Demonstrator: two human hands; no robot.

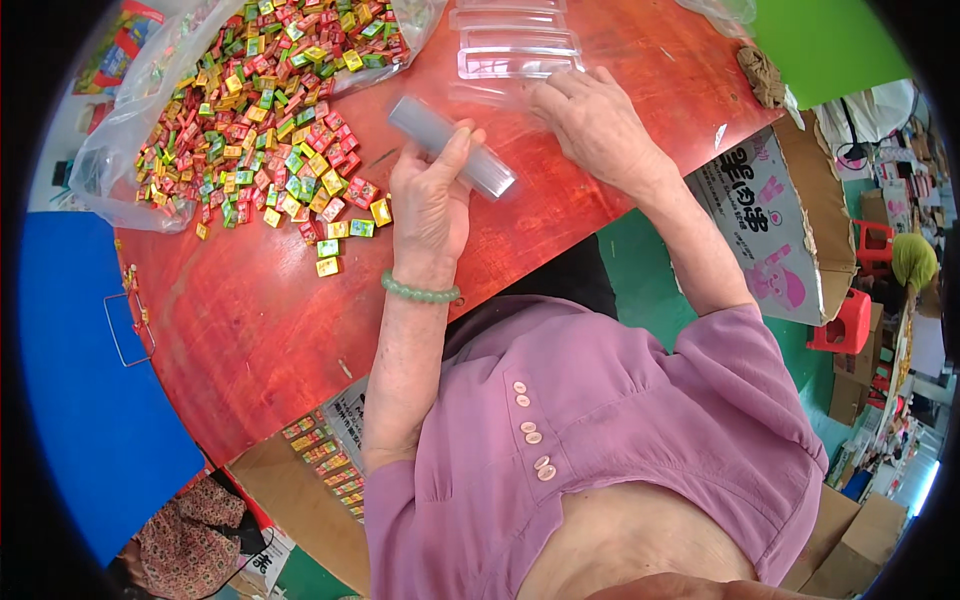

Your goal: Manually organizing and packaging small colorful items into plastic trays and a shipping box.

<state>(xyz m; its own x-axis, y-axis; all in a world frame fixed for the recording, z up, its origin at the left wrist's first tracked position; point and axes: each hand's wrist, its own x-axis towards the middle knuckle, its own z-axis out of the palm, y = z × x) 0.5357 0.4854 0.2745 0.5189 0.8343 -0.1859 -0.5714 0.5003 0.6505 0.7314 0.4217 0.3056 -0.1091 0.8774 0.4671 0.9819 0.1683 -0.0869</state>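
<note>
My left hand (432, 205), a green bead bracelet at its wrist, is closed round a stack of nested clear plastic trays (485, 170), held slantwise above the red table. My right hand (597, 128) is further right and a little farther off, fingers bent down. A blurred clear tray (487, 95) runs up to its fingertips, which seem to pinch its end. Just beyond, long clear plastic trays (515, 63) lie side by side on the table. A heap of small red, yellow and green boxes (290, 130) spills from a clear plastic bag (125, 150) on the left.
The round red table (240, 320) curves close to my body. A wire hook (128, 330) sticks out at its left edge, beside a blue panel (90, 380). Crumpled brown material (762, 75) sits at the right edge. Cardboard boxes (770, 220) and red stools (848, 322) stand beyond.
</note>
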